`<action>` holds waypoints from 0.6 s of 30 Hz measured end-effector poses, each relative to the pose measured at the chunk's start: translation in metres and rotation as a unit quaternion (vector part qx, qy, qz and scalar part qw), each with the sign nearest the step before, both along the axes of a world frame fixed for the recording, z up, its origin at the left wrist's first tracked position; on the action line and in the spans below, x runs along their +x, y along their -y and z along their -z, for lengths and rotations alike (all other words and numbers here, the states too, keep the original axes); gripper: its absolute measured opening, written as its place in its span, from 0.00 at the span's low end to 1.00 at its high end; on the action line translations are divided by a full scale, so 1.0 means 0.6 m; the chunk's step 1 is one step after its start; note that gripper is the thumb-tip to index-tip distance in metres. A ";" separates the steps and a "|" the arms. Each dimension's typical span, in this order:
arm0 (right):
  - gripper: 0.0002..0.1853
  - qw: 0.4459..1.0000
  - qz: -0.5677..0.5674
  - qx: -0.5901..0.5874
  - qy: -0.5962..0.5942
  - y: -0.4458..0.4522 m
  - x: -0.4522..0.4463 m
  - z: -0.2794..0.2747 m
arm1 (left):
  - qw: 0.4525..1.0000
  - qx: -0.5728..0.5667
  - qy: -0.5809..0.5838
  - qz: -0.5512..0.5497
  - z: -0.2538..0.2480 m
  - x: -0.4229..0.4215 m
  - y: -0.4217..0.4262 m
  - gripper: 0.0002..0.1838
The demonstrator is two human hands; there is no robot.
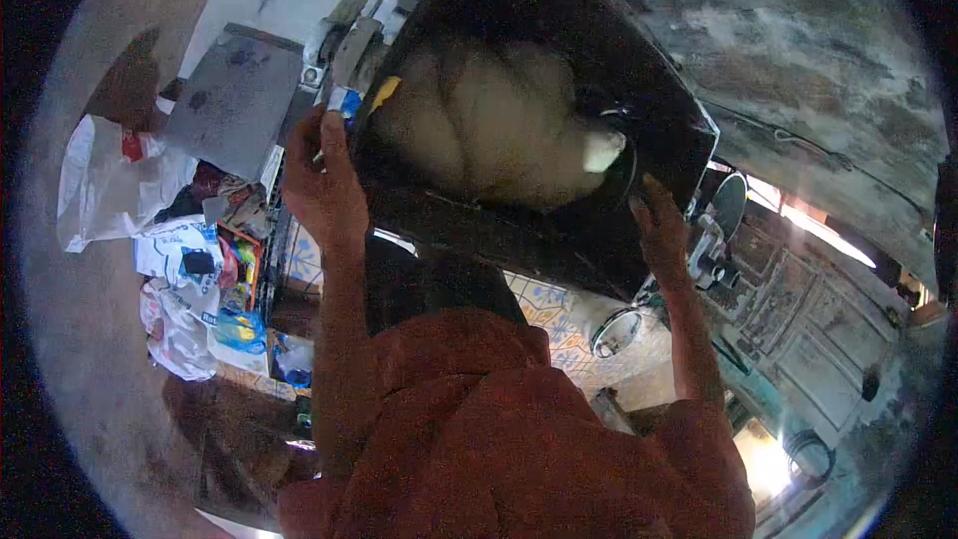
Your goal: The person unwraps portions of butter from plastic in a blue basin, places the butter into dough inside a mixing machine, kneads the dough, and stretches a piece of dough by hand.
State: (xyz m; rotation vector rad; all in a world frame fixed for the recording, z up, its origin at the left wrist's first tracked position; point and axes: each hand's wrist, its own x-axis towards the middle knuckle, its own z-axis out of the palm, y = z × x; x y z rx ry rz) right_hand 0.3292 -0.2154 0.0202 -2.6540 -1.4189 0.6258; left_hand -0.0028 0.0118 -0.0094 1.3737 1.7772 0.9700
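My left hand [325, 185] is raised at the left edge of a dark counter [589, 240]. Its thumb and fingers are closed on a small blue-and-white packet [345, 102]; the print is too blurred to read. A yellow piece [385, 93] lies just right of the packet. Across the counter spreads a large, pale beige mass [499, 120], too blurred to name. At its right end is a small whitish object [602, 151], beside a dark curved rim [631, 175]. My right hand [659, 225] is near that rim, fingers stretched and apart, holding nothing visible.
Plastic bags [180, 279] and packages crowd the left side. A grey board [235, 95] is at upper left. Metal fittings [711, 255] are right of the counter, near a round-rimmed container [616, 331] on the patterned tile floor [539, 304]. A worn door [808, 339] stands at right.
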 end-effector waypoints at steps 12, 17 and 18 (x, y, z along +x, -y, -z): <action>0.33 0.916 -0.366 -0.082 0.140 -0.062 -0.080 0.160 | 0.999 0.015 -0.039 0.011 0.015 -0.007 0.000 0.17; 0.37 0.976 -0.185 -0.093 0.067 -0.077 -0.079 0.129 | 1.000 -0.016 -0.008 -0.023 0.003 0.001 -0.002 0.15; 0.46 0.945 -0.266 -0.136 0.134 -0.077 -0.058 0.113 | 0.999 -0.023 -0.031 0.003 0.004 -0.006 -0.006 0.14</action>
